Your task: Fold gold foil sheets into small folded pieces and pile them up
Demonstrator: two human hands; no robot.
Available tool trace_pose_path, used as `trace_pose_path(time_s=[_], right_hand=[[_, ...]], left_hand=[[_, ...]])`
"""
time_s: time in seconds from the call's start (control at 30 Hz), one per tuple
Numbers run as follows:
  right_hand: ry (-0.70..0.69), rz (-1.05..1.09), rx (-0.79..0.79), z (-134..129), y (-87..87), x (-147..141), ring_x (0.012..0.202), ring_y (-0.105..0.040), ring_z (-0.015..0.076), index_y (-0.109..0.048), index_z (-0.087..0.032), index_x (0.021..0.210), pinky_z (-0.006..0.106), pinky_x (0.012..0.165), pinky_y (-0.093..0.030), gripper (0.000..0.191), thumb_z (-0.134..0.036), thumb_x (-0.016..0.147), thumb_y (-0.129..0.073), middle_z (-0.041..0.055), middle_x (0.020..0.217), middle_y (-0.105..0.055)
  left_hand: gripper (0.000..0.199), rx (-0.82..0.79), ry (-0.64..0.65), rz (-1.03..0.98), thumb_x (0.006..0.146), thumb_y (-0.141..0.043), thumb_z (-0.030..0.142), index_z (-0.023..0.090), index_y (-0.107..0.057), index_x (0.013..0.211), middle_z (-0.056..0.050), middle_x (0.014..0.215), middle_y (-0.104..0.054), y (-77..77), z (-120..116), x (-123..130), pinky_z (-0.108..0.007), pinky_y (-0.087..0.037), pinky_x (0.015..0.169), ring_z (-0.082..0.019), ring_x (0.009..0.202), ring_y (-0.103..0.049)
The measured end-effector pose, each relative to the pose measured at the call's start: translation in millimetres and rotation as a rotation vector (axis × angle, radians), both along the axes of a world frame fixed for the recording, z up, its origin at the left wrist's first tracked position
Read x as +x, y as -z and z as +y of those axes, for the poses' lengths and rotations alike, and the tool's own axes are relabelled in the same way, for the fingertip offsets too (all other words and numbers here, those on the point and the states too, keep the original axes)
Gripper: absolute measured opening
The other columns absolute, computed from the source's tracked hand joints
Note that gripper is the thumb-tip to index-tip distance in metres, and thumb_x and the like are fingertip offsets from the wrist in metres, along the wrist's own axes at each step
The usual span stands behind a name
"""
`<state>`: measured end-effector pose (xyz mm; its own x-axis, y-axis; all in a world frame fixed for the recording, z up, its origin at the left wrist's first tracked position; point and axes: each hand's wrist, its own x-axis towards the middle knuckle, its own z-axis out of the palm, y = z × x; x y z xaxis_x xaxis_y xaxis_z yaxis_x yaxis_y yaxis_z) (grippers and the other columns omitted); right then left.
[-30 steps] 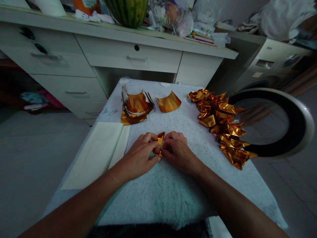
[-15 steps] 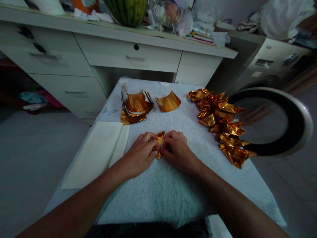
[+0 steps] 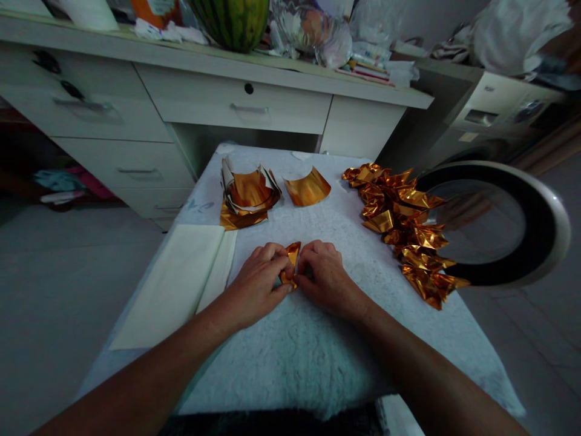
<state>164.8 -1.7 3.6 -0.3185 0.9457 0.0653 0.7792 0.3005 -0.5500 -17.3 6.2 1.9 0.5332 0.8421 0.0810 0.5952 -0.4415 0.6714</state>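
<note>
Near the middle of the cloth-covered table [image 3: 336, 339], a small folded piece of gold foil paper [image 3: 293, 253] is pinched between both hands. My left hand [image 3: 261, 275] is closed on its left side, with the thumb at the lower end. My right hand [image 3: 324, 272] has its fingers curled against the right edge; they cover part of the foil. Beyond the hands lie a stack of curled gold foil sheets [image 3: 249, 192] and one single curved gold sheet [image 3: 308, 186]. A heap of folded gold foil pieces [image 3: 408, 227] runs along the table's right side.
White paper sheets [image 3: 170, 284] lie at the table's left. Behind stands a white desk with drawers [image 3: 245, 106], bearing a watermelon [image 3: 231, 24] and plastic bags. The round open door of a washing machine [image 3: 547, 224] reaches close to the table's right edge.
My left thumb has slid down to the lower end of the foil piece. Both hands otherwise stay in place, and the view has shifted very slightly.
</note>
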Motion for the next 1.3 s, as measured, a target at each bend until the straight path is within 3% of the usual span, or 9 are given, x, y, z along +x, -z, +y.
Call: trace_pose_path(time_s=[0.33, 0.77, 1.3], right_hand=[[-0.017, -0.069, 0.025, 0.1, 0.5, 6.0, 0.1, -0.046, 0.023, -0.06, -0.02, 0.081, 0.039, 0.086, -0.035, 0.008, -0.023, 0.081, -0.067, 0.0057, 0.105, -0.055], [0.003, -0.174, 0.079, -5.6, -3.5, 2.6, 0.097, -0.046, 0.0258, -0.054, -0.02, 0.091, 0.042, 0.083, -0.038, 0.026, -0.041, 0.081, -0.066, 0.0068, 0.101, -0.053], [-0.046, -0.121, -0.04, 7.7, -11.9, 28.8, 0.103, -0.047, 0.0254, -0.05, -0.021, 0.107, 0.041, 0.09, -0.039, 0.033, -0.017, 0.077, -0.064, 0.0087, 0.112, -0.055]], left_hand=[[0.013, 0.012, -0.009, -0.009, 0.079, -0.064, 0.016, 0.023, -0.065, 0.09, -0.003, 0.113, -0.054, 4.0, 0.4, 0.0, -0.043, -0.045, 0.098, -0.024, 0.109, -0.049], [0.02, -0.018, 0.005, 0.013, 0.075, -0.062, 0.012, 0.023, -0.064, 0.091, -0.003, 0.112, -0.054, 0.3, -0.3, -0.4, -0.044, -0.044, 0.098, -0.024, 0.109, -0.049], [0.023, -0.024, -0.011, -0.009, 0.074, -0.064, 0.012, 0.024, -0.064, 0.094, -0.003, 0.116, -0.052, 4.7, -1.8, -1.3, -0.045, -0.043, 0.1, -0.024, 0.111, -0.048]])
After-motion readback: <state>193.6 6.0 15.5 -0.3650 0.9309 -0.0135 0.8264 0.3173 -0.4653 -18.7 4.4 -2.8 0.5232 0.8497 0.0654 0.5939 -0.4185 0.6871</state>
